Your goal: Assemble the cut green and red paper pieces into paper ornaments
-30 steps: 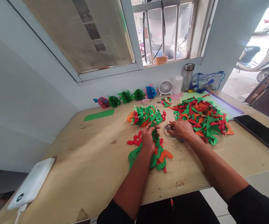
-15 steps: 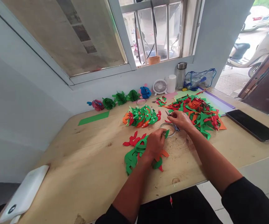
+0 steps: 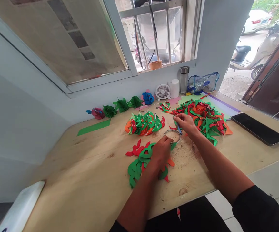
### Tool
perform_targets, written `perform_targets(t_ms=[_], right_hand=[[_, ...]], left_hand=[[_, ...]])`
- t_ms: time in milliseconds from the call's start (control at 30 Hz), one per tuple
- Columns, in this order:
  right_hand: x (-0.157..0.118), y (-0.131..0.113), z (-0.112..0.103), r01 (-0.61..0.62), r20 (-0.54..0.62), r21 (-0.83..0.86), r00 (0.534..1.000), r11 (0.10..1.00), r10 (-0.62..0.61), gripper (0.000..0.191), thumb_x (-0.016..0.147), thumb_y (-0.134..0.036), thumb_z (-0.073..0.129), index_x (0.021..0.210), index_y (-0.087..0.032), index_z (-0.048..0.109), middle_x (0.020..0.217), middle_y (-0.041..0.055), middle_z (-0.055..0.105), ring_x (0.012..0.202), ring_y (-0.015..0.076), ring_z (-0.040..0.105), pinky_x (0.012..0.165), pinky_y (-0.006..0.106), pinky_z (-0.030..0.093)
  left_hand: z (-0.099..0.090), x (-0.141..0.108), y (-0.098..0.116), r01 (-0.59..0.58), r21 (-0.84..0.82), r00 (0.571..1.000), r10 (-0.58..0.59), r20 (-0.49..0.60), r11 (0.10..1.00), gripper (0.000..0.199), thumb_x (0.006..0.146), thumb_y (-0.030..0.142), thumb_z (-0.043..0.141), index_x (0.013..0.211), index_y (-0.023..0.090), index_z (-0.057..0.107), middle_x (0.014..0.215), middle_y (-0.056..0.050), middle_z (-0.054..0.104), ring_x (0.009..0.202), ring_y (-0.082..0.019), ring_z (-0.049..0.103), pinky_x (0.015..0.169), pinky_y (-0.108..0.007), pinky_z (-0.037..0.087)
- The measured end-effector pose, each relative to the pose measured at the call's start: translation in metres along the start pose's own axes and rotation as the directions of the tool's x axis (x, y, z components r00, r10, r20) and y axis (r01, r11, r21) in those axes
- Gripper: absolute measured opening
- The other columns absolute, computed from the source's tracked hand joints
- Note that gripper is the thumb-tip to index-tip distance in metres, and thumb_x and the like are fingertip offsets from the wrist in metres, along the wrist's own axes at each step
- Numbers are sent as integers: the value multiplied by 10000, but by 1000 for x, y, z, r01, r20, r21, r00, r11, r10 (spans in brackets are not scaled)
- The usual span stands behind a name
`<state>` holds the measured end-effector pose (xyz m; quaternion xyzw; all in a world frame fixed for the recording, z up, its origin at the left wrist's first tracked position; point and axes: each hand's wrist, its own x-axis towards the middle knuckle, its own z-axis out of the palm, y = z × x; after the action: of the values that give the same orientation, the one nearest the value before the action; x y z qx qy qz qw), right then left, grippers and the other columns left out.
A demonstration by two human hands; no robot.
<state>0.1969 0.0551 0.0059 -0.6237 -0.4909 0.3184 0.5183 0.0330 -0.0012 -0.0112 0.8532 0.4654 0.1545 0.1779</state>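
My left hand (image 3: pixel 163 149) is closed on a green paper piece (image 3: pixel 173 146), whose edge shows past the fingertips. Under and beside it spreads a loose pile of green, red and orange paper cutouts (image 3: pixel 135 169). With thumb and fingertips pinched together, my right hand (image 3: pixel 187 124) hovers at the left edge of a heap of paper scraps (image 3: pixel 202 111). What it pinches is too small to make out. A slim blue tool (image 3: pixel 179 129) shows just below those fingers, by a roll of clear tape (image 3: pixel 172 135). Farther back lie overlapping cutouts with white patches (image 3: pixel 145 123).
A black phone (image 3: pixel 259 128) lies at the right. Along the wall stand folded paper flowers (image 3: pixel 121 104), a small white fan (image 3: pixel 163 92), a white cylinder (image 3: pixel 174 88), a glass bottle (image 3: pixel 184 80) and a clear pouch (image 3: pixel 203 82). A green strip (image 3: pixel 93 127) lies left; a white device (image 3: pixel 24 206) is nearer.
My left hand has lowered slightly with the green paper piece, which now shows less. My right hand remains pinched by the scrap heap. The whole view has shifted a little.
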Motion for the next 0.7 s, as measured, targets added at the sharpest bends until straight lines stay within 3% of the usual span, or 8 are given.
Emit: perform_targets(t_ms=[167, 300, 433, 567, 700], right_hand=[[-2, -2, 1, -51, -26, 120, 998, 991, 55, 303, 654, -455, 590, 731, -161, 594, 584, -27, 510, 511, 97, 439, 474, 230, 358], [-6, -9, -1, -90, -20, 295, 995, 951, 100, 316, 646, -474, 614, 746, -177, 573, 560, -35, 505, 497, 107, 489, 472, 234, 391], [-7, -12, -2, -94, -13, 415, 994, 905, 109, 350, 625, -494, 641, 763, -182, 564, 579, -30, 526, 494, 112, 520, 458, 231, 401], [-7, -12, -4, -110, 29, 568, 993, 815, 113, 359, 617, -482, 667, 798, -190, 565, 595, -39, 531, 476, 101, 522, 435, 223, 401], [-8, -11, -4, -168, 120, 667, 986, 726, 118, 319, 626, -419, 690, 812, -199, 554, 630, -34, 570, 461, 84, 516, 410, 207, 390]], left_hand=[[8, 3, -6, -11, -53, 999, 9, -41, 999, 234, 795, 133, 463, 894, 230, 651, 945, -42, 619, 845, -178, 568, 637, -248, 372], [6, 3, -9, -66, -262, 985, 21, -170, 963, 197, 773, 138, 476, 812, 228, 648, 866, -29, 631, 797, -173, 566, 657, -249, 387], [4, 4, -15, -78, -458, 961, -56, -272, 886, 150, 756, 170, 504, 795, 221, 640, 755, -19, 633, 726, -166, 556, 664, -261, 404], [3, 5, -22, -34, -667, 964, -151, -218, 744, 160, 783, 284, 509, 830, 182, 623, 597, 16, 550, 500, -100, 449, 497, -213, 345], [-2, 5, -25, -9, -861, 945, -277, -174, 509, 233, 753, 378, 579, 863, 173, 594, 590, 37, 515, 446, -61, 389, 439, -186, 300]])
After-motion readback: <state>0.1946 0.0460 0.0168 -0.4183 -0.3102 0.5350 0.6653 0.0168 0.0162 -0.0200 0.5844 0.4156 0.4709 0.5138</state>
